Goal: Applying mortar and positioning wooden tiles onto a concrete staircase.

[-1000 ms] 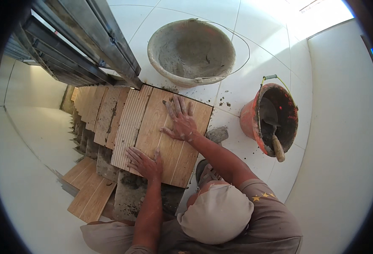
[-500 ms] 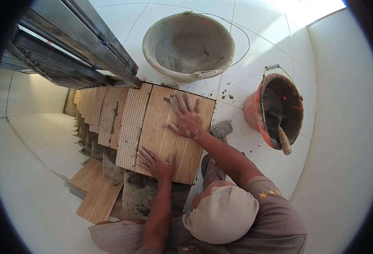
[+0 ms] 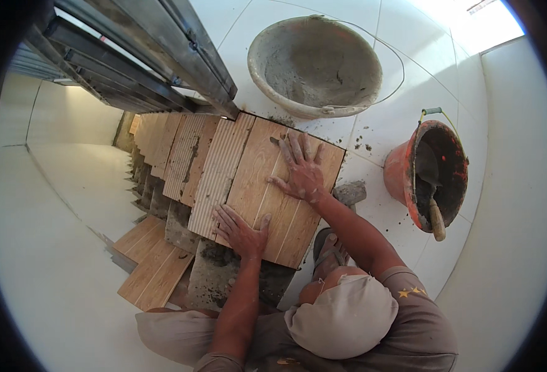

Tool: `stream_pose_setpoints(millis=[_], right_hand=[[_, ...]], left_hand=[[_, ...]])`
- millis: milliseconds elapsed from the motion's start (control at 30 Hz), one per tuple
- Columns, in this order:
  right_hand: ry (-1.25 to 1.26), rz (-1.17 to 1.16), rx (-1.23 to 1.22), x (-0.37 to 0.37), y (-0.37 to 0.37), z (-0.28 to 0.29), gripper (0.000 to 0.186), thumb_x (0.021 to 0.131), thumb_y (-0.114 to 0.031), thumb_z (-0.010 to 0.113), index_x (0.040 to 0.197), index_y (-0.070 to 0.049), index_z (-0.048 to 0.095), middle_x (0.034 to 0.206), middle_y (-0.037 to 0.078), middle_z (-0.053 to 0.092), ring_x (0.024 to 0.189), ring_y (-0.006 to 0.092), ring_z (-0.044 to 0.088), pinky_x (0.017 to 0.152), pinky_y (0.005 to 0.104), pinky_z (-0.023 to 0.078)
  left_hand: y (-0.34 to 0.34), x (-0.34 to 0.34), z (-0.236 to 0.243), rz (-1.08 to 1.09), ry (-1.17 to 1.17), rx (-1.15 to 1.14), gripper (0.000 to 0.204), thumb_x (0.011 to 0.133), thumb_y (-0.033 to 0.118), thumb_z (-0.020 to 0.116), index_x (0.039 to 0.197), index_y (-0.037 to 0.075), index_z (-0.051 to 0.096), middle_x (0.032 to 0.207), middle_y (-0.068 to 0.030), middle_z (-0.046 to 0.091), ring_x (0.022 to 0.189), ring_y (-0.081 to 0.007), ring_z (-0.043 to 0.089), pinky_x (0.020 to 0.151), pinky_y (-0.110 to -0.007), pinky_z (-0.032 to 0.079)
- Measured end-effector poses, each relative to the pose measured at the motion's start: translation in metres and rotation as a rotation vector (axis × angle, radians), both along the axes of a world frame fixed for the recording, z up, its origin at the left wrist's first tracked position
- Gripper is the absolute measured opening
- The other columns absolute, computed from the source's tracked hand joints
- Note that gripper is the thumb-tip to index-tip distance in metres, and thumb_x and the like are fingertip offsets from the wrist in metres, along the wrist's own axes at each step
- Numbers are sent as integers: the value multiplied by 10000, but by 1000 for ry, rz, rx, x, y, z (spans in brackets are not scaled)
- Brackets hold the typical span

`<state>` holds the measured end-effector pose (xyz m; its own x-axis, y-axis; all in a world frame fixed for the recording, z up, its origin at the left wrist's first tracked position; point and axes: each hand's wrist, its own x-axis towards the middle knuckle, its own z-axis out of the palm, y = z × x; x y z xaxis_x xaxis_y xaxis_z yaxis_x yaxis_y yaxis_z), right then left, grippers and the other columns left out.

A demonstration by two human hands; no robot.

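Observation:
My left hand [image 3: 241, 234] lies flat, fingers spread, on the near left part of a wood-look tile [image 3: 278, 214]. Farther up the same tile, my right hand [image 3: 302, 170] presses flat, its fingers apart. Both hands are smeared with pale dust or mortar. Along the tile's left side runs a ribbed light-brown strip [image 3: 222, 177], spotted with mortar. Beside my right wrist lies a grey block-like thing [image 3: 350, 193], partly hidden, perhaps a mallet head. Under the tile's near edge shows rough mortar-covered concrete [image 3: 214, 282].
Stairs [image 3: 183, 158] descend leftward beside a metal railing frame [image 3: 193, 49]. A wide mortar basin [image 3: 314, 68] stands beyond the tile. To the right is an orange bucket [image 3: 397, 170] holding a trowel [image 3: 436, 220]. Wood-look tile pieces [image 3: 155, 279] lie lower left, by the white wall [image 3: 56, 248].
The whole scene has shifted rightward in the picture as my head moved. Both hands stay flat at about the same spots on the tile.

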<state>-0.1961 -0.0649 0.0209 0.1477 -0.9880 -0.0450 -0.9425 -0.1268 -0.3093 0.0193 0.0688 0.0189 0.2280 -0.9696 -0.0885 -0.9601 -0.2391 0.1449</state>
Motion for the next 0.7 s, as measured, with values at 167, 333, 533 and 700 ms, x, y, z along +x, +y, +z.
stream_pose_setpoints(millis=[167,333,533,700], right_hand=[[-1,13,-7,-5,2,-1,1165,887,-824,636,1747,-121,286,1838,154,168,1691,458,64,1242,816,-10],[-5,18,-46,-3,1,-4,1166,882,-819,649,1745,-119,294,1839,159,157,1689,464,67,1237,822,-2],[-16,11,-13,-1,3,-1,1158,891,-818,639,1744,-115,295,1837,166,160,1687,468,77,1232,828,7],[29,20,-61,-4,4,-2,1165,894,-817,636,1750,-114,277,1836,174,159,1689,467,70,1234,826,20]], left_hand=[[0,-2,-2,-20,-32,-5,1365,862,890,603,1699,-99,173,1782,-321,165,1673,-466,130,1311,-686,130],[-1,-2,-1,-17,-35,-38,1356,868,883,602,1697,-103,177,1781,-315,174,1668,-465,143,1313,-683,123],[1,-2,-2,-10,-4,-15,1343,883,872,596,1696,-109,170,1783,-311,173,1669,-462,140,1317,-680,96],[1,-2,-1,-20,-18,-32,1342,890,875,584,1691,-119,172,1781,-314,173,1671,-462,132,1318,-680,86]])
